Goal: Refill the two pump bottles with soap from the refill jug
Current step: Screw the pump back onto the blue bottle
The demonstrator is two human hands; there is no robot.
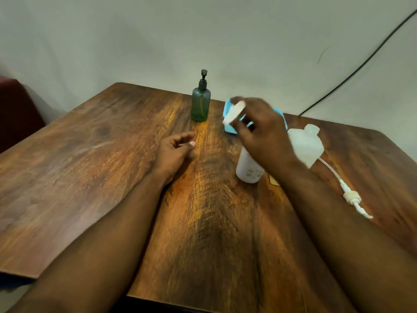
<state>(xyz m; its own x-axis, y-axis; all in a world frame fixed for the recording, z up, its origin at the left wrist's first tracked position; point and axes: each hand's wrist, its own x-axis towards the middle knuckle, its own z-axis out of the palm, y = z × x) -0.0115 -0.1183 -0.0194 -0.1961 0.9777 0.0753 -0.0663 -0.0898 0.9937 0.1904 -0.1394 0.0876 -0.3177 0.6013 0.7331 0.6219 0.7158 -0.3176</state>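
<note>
Looking down, you have the wooden counter (90,177) filling most of the view, with a pale wall behind it and a dark cable (361,64) running down that wall to the counter's far right edge. Your forearms reach in from the bottom corners. Your right hand (259,129) hovers above the white bottle (246,168), which stands upright right of centre; the fingers (242,132) are curled around a white pump head (233,112), holding it up over the blue tray (228,109) at the back. The motion blur hides how firmly they grip. Your left hand (176,150) rests on the counter near the middle, its fingers loosely curled and holding nothing, well apart from every bottle. Just behind your right wrist stands the cloudy refill jug (306,145), its cap on, beside the white bottle. The green pump bottle (200,105) stands upright at the far edge, pump still fitted, just left of the blue tray. Toward the right edge a second white pump (352,195) lies flat on the counter, its long tube pointing back toward the jug. A small yellow scrap (274,180) peeks out beneath your right forearm; what it is you cannot tell.
</note>
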